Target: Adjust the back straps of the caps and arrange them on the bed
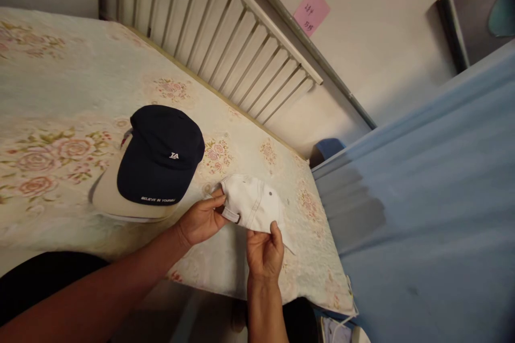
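A white cap (253, 201) is held just above the floral bed cover (60, 91), near its front right corner. My left hand (201, 220) pinches the cap's left edge by the back strap. My right hand (263, 252) grips its lower edge from below, thumb on top. Both hands are closed on the fabric. To the left, a navy cap (161, 158) with small white lettering lies on top of a beige cap (110, 198), whose brim sticks out beneath it.
A slatted metal bed rail (225, 27) runs along the far side of the bed. A pink note (311, 10) is stuck on the wall. Blue fabric (434, 214) fills the right side. A dark framed panel (478, 16) is at top right.
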Demonstrator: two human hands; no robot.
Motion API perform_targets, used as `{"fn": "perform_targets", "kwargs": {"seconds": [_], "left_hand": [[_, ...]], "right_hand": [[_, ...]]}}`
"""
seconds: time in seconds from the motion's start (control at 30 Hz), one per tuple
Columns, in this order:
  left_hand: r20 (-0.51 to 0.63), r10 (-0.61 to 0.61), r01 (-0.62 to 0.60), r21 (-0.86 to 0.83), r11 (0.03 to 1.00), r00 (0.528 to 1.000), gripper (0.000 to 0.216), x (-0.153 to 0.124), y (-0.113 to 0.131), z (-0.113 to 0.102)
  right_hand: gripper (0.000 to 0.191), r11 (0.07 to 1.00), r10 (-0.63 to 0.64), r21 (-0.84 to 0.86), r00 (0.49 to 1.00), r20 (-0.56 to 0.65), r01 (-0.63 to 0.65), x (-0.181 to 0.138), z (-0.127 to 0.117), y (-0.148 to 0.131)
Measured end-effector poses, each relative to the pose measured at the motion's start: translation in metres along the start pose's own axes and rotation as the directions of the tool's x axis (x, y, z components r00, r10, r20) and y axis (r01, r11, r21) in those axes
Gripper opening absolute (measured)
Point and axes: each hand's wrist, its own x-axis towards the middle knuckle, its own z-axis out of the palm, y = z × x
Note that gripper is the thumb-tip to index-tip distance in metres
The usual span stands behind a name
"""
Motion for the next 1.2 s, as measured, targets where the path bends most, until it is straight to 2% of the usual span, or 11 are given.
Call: {"fn": "perform_targets", "kwargs": {"seconds": [0.13,0.4,0.53,0.9,1.07,1.2], "left_hand": [[0.042,-0.008,0.007,0.022,1.000,0.999,0.042,0.000,-0.003,0.000],[0.077,-0.031,0.028,0.039,0.999,0.997,0.036,-0.003,-0.008,-0.001],[0.097,-0.038,0.035,0.027,0.999,0.995,0.035,-0.004,-0.008,-0.001],[0.107,-0.093,0.102,-0.075,0.992,0.990,0.026,-0.005,-0.012,-0.007],[0.160,-0.153,0.162,-0.041,0.986,0.975,0.035,-0.009,-0.016,-0.009],[0.158,-0.181,0.197,-0.090,0.976,0.971,0.047,-0.013,-0.025,-0.005]], "right_hand": [[0.051,0.999,0.014,0.033,1.000,-0.017,-0.013,-0.003,-0.003,0.004],[0.062,0.997,-0.055,0.054,0.994,0.098,0.050,-0.018,0.023,0.016],[0.061,1.000,-0.015,-0.002,0.997,0.070,0.015,-0.019,0.029,0.019],[0.051,0.998,-0.021,0.056,1.000,0.007,0.021,-0.012,0.024,0.000],[0.048,0.999,-0.022,0.050,0.999,-0.025,0.023,-0.015,0.017,-0.013],[0.045,0.996,0.014,0.091,0.999,-0.031,-0.011,-0.019,0.008,-0.029]]}}
